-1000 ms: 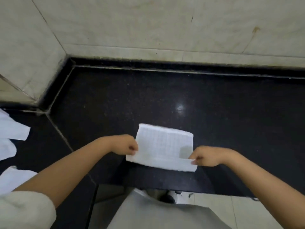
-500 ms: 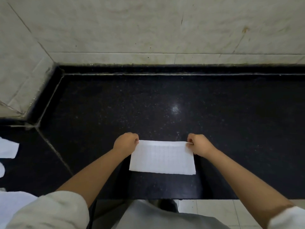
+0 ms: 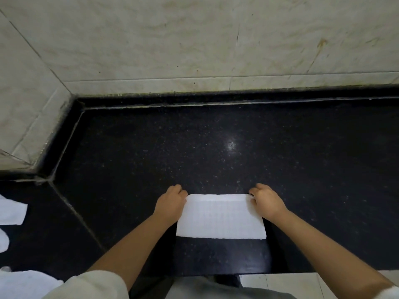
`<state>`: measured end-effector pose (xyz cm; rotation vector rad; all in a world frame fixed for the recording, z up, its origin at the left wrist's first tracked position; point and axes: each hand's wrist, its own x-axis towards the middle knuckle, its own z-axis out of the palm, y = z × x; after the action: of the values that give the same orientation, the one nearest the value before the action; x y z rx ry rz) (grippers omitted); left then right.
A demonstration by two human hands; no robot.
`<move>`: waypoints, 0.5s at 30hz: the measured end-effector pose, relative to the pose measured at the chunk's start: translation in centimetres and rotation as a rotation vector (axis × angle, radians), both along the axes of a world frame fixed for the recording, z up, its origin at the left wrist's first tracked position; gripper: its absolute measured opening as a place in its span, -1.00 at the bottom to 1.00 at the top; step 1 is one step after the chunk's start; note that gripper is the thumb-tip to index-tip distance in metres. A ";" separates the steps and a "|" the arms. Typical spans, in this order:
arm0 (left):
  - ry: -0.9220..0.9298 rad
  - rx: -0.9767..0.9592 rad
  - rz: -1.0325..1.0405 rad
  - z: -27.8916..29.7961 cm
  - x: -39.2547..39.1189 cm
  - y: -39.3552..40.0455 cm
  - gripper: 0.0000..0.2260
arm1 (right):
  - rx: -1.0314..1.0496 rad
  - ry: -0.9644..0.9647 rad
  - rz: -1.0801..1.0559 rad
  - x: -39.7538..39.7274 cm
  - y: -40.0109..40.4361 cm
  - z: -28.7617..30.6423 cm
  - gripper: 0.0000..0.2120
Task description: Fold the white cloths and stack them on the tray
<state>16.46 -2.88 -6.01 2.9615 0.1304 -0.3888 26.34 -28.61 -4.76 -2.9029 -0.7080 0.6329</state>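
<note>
- You've got one white cloth (image 3: pixel 220 216) in front of you, folded into a neat rectangle, lying flat on the black counter (image 3: pixel 216 147) close to the near edge.
- Your left hand (image 3: pixel 170 202) sits at the cloth's far left corner, fingers curled in and pinching that corner.
- Your right hand (image 3: pixel 266 201) does the same at the far right corner, fingers curled over the edge and gripping it. So that's two hands, one on each far corner, both on the same cloth.
- Over on the far left of the counter there are more white cloths (image 3: pixel 11 210): I count about three white patches at the frame edge, well apart from the one you're holding. They're cut off, so I can't tell whether they're separate pieces or how they're folded.
- No tray in view from the head camera.
- Behind the counter you've got a pale tiled wall (image 3: pixel 194 39), which angles round at the left corner.
- One pale sleeve (image 3: pixel 90 285) shows clearly on your left arm at the bottom, with a sliver of the other at bottom right.
</note>
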 end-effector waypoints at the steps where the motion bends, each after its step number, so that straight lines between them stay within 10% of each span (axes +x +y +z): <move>1: -0.005 -0.019 0.012 0.3 0.0 0.0 -0.76 | -0.011 0.000 0.018 0.1 0.0 0.2 -0.76; 9: -0.681 -0.148 -0.047 7.4 1.3 3.8 -0.73 | 0.610 -0.585 0.062 1.3 -0.6 6.1 -0.89; 15: -0.393 -0.046 -0.232 2.2 -3.0 2.4 -0.78 | 0.429 -0.483 0.031 -3.7 -1.8 0.2 -0.84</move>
<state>13.48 -0.49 -3.81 2.9450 -0.2646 0.1680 22.59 -30.43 -4.58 -2.6417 -0.8125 -0.2180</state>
